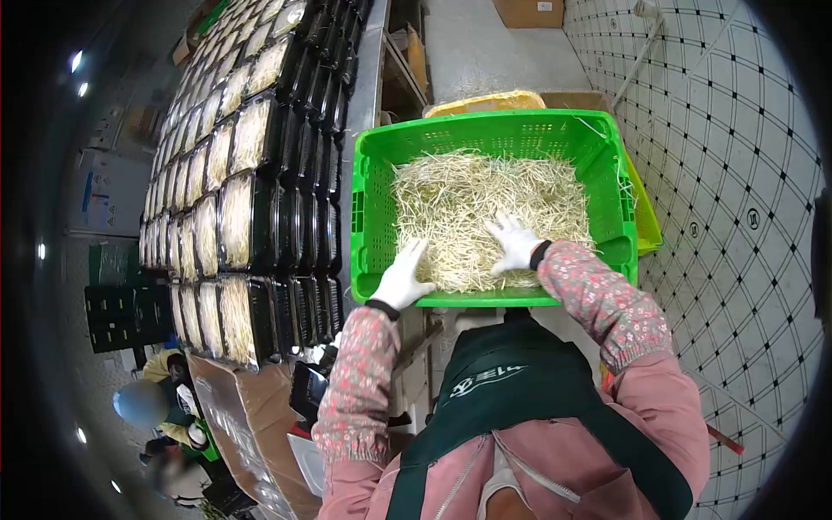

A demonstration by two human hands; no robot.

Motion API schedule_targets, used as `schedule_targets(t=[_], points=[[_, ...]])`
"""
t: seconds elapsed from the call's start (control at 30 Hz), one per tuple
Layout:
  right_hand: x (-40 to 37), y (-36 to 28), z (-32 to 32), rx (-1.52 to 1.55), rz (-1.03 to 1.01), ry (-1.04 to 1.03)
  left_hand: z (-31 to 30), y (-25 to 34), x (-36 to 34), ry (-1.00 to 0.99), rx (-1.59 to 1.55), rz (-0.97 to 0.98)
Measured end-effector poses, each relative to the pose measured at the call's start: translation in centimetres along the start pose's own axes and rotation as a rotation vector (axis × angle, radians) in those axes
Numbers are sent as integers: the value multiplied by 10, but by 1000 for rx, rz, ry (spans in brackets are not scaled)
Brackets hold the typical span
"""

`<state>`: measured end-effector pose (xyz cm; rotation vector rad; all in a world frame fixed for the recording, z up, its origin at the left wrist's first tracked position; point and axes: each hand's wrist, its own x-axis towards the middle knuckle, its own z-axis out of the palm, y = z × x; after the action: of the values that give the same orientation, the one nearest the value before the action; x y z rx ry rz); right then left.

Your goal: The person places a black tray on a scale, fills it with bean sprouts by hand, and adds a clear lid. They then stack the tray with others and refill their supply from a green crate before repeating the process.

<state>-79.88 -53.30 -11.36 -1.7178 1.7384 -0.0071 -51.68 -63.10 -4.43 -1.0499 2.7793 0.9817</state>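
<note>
A bright green plastic crate (485,126) with perforated sides stands in front of me, holding a heap of pale bean sprouts (485,195). My left hand (401,277), in a white glove, is at the crate's near left corner, its fingers extended along the edge of the sprouts. Near the middle of the heap, my gloved right hand (516,244) lies palm down with its fingers spread, touching the sprouts. Neither hand grips anything. How far the fingertips sink into the sprouts is hard to tell.
Stacked black trays of packed sprouts (251,139) rise at the left. An open cardboard box (251,425) with clear plastic inside stands lower left. Beyond it are co-workers (178,399). Yellow crates (643,208) show behind and right of the green one, beside a patterned wall or panel (728,217).
</note>
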Motion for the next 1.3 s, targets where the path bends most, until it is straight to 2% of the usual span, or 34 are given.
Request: schedule_targets(t=[0.07, 0.13, 0.17, 0.23, 0.3, 0.37, 0.4, 0.43, 0.47, 0.5, 0.6, 0.7, 0.77, 0.8, 0.83, 0.9, 1.0, 1.07, 1.13, 1.17, 1.2, 1.23, 1.3], points=[[7, -25, 6, -126, 10, -74, 18, -20, 32, -185, 130, 14], [10, -30, 17, -4, -52, -72, 33, -24, 55, -332, 263, 24], [16, -33, 22, 51, -85, -68, 41, -27, 60, -337, 206, 84], [36, -25, 34, 181, -27, -140, 53, -25, 72, -394, 120, -84], [36, -14, 31, 242, -151, 145, 45, -28, 73, -170, 12, 88], [37, -16, -5, 471, -134, 213, 18, -18, 77, 35, -129, 43], [48, -14, -7, 436, -222, 311, 15, -27, 83, -79, -20, 52], [58, -11, -15, 226, -110, -14, 10, -37, 90, -194, 94, 67], [70, -4, -17, 198, -189, 22, 5, -41, 97, -326, 198, 3], [80, 4, -17, 172, -264, 54, -6, -45, 110, -261, 127, 0], [109, 7, -57, 197, -221, 249, -33, -55, 139, -118, -69, -58], [160, 5, -76, 199, -232, 374, -16, -92, 198, 142, -50, -58], [204, 12, -57, -35, -129, 490, -8, -105, 229, 158, 247, -66], [214, 9, -60, -119, -34, 393, 1, -122, 242, 175, 302, -18], [220, 11, -55, -88, -1, 406, 6, -128, 251, 79, 432, -107], [227, 13, -41, -28, 64, 431, 9, -139, 269, -120, 390, -268], [238, 20, -47, 74, 155, 202, -8, -129, 281, -326, 92, -484], [237, 23, -56, 195, 210, 97, -14, -124, 281, -359, 88, -449], [223, 26, -65, 178, 147, -12, -23, -101, 272, -449, 120, -448], [215, 27, -71, 170, 113, -63, -18, -101, 262, -422, 203, -347], [196, 18, -86, 140, 82, -17, -22, -88, 249, -300, 209, -292], [170, 8, -96, 213, 69, 104, -28, -71, 232, -182, 212, -238], [135, 5, -65, 222, -97, 486, -11, -59, 187, 216, 177, -3]])
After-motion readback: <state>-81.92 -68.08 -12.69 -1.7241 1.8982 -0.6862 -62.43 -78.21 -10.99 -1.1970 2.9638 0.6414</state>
